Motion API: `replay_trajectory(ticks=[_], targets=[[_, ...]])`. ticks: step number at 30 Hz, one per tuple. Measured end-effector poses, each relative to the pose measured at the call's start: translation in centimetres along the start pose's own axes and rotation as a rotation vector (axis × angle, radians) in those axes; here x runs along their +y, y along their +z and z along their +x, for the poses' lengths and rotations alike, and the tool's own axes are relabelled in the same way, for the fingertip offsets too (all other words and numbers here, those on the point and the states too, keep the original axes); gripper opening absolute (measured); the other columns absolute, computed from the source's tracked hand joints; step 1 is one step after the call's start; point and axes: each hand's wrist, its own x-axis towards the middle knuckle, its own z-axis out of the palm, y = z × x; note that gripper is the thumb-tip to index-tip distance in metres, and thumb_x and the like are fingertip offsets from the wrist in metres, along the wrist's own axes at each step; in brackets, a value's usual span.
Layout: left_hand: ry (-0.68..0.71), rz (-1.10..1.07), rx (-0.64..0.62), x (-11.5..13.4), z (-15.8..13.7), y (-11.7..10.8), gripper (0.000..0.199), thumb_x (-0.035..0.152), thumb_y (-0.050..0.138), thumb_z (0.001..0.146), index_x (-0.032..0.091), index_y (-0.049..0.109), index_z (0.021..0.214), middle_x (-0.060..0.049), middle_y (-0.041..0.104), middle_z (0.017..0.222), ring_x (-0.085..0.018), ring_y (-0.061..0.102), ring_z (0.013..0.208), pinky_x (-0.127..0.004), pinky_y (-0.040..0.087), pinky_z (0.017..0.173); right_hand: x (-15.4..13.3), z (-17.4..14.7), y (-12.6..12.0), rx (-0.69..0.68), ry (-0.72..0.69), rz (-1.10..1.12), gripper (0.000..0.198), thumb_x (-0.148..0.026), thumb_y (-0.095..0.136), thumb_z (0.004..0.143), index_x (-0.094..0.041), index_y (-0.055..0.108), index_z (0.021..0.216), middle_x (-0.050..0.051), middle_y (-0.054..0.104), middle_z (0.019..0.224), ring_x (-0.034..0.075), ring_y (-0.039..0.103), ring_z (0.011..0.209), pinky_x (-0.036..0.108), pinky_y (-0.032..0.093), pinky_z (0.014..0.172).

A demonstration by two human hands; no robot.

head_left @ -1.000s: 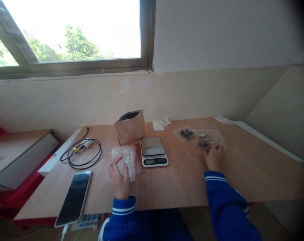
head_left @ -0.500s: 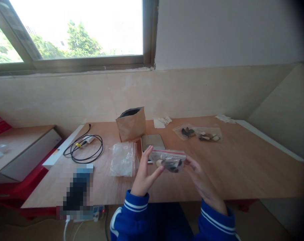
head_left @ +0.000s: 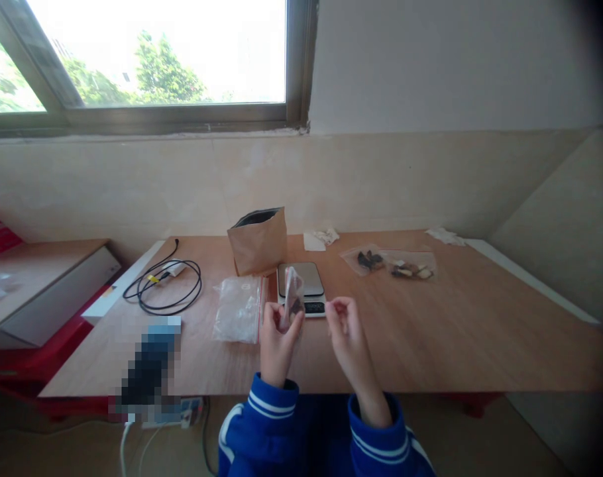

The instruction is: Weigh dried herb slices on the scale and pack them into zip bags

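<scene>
My left hand (head_left: 277, 348) pinches a small clear zip bag (head_left: 294, 291) between thumb and fingers. The bag stands nearly edge-on, and dark pieces show low inside it. To its right my right hand (head_left: 348, 331) is raised apart from the bag, fingers curled in and pressed together; no item shows between them. Just behind both hands lies a kitchen scale (head_left: 301, 279) with a dark display strip, partly hidden by the bag. Left of my left hand is a stack of empty clear zip bags (head_left: 239, 310).
An open brown paper pouch (head_left: 258, 244) stands behind the scale. Two filled zip bags, one with dark pieces (head_left: 370, 260), one with paler pieces (head_left: 411, 269), lie back right. A coiled black cable (head_left: 169, 311) and a blurred-out dark object (head_left: 150, 364) are at left. Crumpled paper (head_left: 326, 236) lies near the wall.
My right hand has let go of the zip bag and moved left, its fingers curling in. The bag has turned from lying across both hands to upright in my left hand.
</scene>
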Motion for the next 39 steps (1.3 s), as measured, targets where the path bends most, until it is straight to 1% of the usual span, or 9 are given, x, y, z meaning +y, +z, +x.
replay_trajectory(ticks=[3, 5, 10, 15, 21, 28, 32, 35, 39], targets=[[0.101, 0.160, -0.028, -0.3, -0.6, 0.1, 0.025, 0.035, 0.063, 0.079, 0.020, 0.043, 0.078, 0.005, 0.043, 0.071, -0.009, 0.044, 0.063, -0.021, 0.037, 0.063, -0.3, -0.8, 1.3, -0.225, -0.009, -0.006, 0.027, -0.048, 0.045, 0.088, -0.022, 0.048, 0.088, 0.000, 0.055, 0.077, 0.015, 0.055, 0.069, 0.026, 0.045, 0.064], [0.125, 0.189, -0.083, -0.5, -0.9, 0.0, 0.022, 0.034, 0.059, 0.082, 0.020, 0.042, 0.082, 0.004, 0.046, 0.075, -0.010, 0.048, 0.067, -0.022, 0.039, 0.065, -0.1, -0.9, 1.7, -0.270, -0.017, -0.061, 0.028, -0.049, 0.049, 0.087, -0.021, 0.049, 0.083, -0.001, 0.053, 0.072, 0.015, 0.054, 0.066, 0.025, 0.044, 0.062], [0.124, 0.116, -0.278, -0.7, -0.9, -0.2, 0.021, 0.033, 0.056, 0.083, 0.020, 0.041, 0.090, -0.001, 0.052, 0.085, -0.013, 0.056, 0.075, -0.025, 0.045, 0.069, 0.4, -0.4, 1.6, -0.292, -0.026, -0.081, 0.030, -0.049, 0.047, 0.087, -0.022, 0.048, 0.076, -0.002, 0.055, 0.068, 0.014, 0.055, 0.062, 0.024, 0.043, 0.058], [0.126, 0.110, -0.336, -0.6, -0.7, -0.4, 0.019, 0.032, 0.053, 0.086, 0.019, 0.043, 0.095, -0.005, 0.056, 0.093, -0.016, 0.058, 0.085, -0.030, 0.047, 0.078, 0.5, -0.1, 2.0, -0.281, -0.022, -0.072, 0.030, -0.051, 0.047, 0.087, -0.022, 0.046, 0.077, -0.002, 0.055, 0.067, 0.015, 0.056, 0.061, 0.024, 0.045, 0.058], [0.098, 0.167, -0.446, 0.2, -1.0, -0.7, 0.028, 0.030, 0.051, 0.088, 0.017, 0.049, 0.113, -0.008, 0.055, 0.106, -0.016, 0.053, 0.086, -0.030, 0.043, 0.082, 1.6, 0.2, 2.1, -0.206, 0.012, -0.059, 0.029, -0.048, 0.033, 0.093, -0.023, 0.047, 0.084, 0.000, 0.057, 0.072, 0.015, 0.058, 0.064, 0.024, 0.045, 0.059], [-0.017, -0.006, -0.374, 0.2, -1.3, -0.3, 0.039, 0.036, 0.052, 0.087, 0.020, 0.048, 0.123, -0.006, 0.056, 0.102, -0.017, 0.054, 0.092, -0.030, 0.044, 0.085, 3.6, 0.7, 1.3, -0.182, -0.015, -0.002, 0.029, -0.046, 0.035, 0.092, -0.022, 0.049, 0.084, -0.001, 0.053, 0.071, 0.014, 0.054, 0.065, 0.023, 0.044, 0.061], [-0.077, 0.033, -0.280, -0.6, -0.9, -0.3, 0.037, 0.040, 0.051, 0.087, 0.019, 0.054, 0.118, -0.007, 0.057, 0.105, -0.015, 0.055, 0.082, -0.028, 0.046, 0.074, 4.0, 0.6, 1.2, -0.197, -0.005, 0.015, 0.030, -0.045, 0.035, 0.093, -0.021, 0.052, 0.086, -0.002, 0.051, 0.067, 0.013, 0.049, 0.059, 0.022, 0.040, 0.055], [-0.053, 0.089, -0.197, -1.3, -0.6, -0.3, 0.034, 0.040, 0.052, 0.086, 0.018, 0.058, 0.112, -0.007, 0.059, 0.101, -0.014, 0.055, 0.076, -0.028, 0.046, 0.071, 3.9, 0.3, 1.5, -0.215, 0.011, 0.054, 0.030, -0.046, 0.037, 0.092, -0.021, 0.053, 0.086, -0.001, 0.052, 0.069, 0.013, 0.050, 0.059, 0.022, 0.041, 0.055], [0.024, 0.117, -0.213, -1.1, -0.7, 0.1, 0.032, 0.038, 0.052, 0.087, 0.019, 0.060, 0.111, -0.008, 0.059, 0.100, -0.015, 0.055, 0.078, -0.027, 0.045, 0.068, 3.4, 0.0, 1.8, -0.218, 0.037, 0.148, 0.025, -0.047, 0.046, 0.089, -0.022, 0.052, 0.091, 0.001, 0.060, 0.080, 0.014, 0.059, 0.069, 0.024, 0.047, 0.063]])
